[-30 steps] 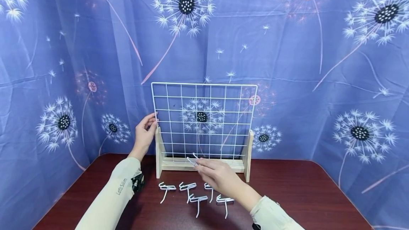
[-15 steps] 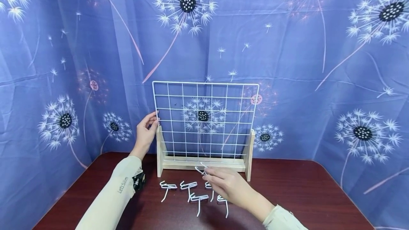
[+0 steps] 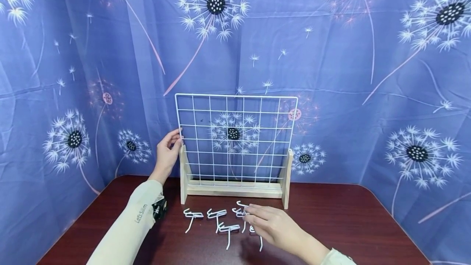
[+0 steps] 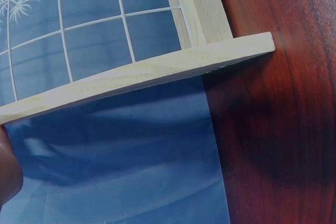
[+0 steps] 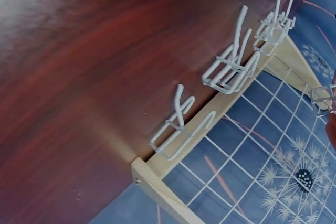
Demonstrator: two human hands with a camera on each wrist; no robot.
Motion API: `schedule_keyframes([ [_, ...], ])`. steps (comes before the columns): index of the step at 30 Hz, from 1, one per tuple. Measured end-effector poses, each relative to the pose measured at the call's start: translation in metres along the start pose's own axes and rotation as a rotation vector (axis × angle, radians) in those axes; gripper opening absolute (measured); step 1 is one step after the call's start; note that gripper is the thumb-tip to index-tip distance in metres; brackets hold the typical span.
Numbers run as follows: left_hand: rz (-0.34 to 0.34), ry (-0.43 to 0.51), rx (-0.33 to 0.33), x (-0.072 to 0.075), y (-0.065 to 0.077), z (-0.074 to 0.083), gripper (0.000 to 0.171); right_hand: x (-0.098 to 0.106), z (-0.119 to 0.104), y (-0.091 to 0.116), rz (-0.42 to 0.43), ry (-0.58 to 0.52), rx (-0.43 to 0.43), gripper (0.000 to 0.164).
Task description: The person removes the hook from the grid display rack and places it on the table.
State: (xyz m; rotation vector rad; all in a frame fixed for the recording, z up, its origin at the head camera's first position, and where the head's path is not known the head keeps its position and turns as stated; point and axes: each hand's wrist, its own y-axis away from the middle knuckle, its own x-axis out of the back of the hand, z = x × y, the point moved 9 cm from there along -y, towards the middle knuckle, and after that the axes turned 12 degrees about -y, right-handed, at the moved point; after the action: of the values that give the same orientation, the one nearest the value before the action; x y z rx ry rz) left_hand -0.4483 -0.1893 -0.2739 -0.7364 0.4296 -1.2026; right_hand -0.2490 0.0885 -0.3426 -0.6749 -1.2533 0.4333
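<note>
A white wire grid panel (image 3: 235, 140) stands upright in a light wooden stand (image 3: 235, 190). My left hand (image 3: 167, 154) holds the panel's left edge just above the stand's side post, fingers and thumb on the rim; in the left wrist view only a bit of that hand (image 4: 8, 169) shows. With its fingertips my right hand (image 3: 277, 226) pinches a white wire hook (image 5: 321, 100), over the table in front of the stand. Several like hooks lie below, among them a front-row hook (image 3: 229, 229) and a left-hand hook (image 3: 193, 216). The right hand partly covers the rightmost hook (image 3: 260, 241).
A dark red wooden table (image 3: 338, 216) carries everything. Behind and beside it hangs a blue curtain (image 3: 294, 64) with dandelion prints. The stand's right post (image 3: 287, 179) rises beyond the right hand.
My right hand, with the hook in its fingers, has drawn back from the grid's lower edge toward the right and nearer me. The left hand stays at the panel's edge.
</note>
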Motion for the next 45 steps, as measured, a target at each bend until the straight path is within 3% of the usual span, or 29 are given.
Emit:
schedule_keyframes([
  [12,-0.003,-0.002,0.002,0.0,0.001,0.001,0.031,-0.014,-0.012,0.016,-0.084,0.007,0.016,0.022],
  [21,-0.001,0.015,0.018,0.0,-0.001,-0.001,0.033,-0.036,-0.02,0.029,-0.277,0.062,0.047,0.024],
  [30,-0.011,0.006,0.024,-0.001,0.0,-0.001,0.033,-0.048,-0.029,0.033,-0.299,0.072,0.122,0.019],
  [39,-0.007,0.017,0.024,-0.001,0.001,-0.003,0.032,-0.061,-0.037,0.037,-0.381,0.175,0.236,0.015],
  [45,-0.001,0.013,0.027,-0.001,0.001,-0.004,0.032,-0.064,-0.041,0.037,-0.391,0.201,0.269,0.016],
])
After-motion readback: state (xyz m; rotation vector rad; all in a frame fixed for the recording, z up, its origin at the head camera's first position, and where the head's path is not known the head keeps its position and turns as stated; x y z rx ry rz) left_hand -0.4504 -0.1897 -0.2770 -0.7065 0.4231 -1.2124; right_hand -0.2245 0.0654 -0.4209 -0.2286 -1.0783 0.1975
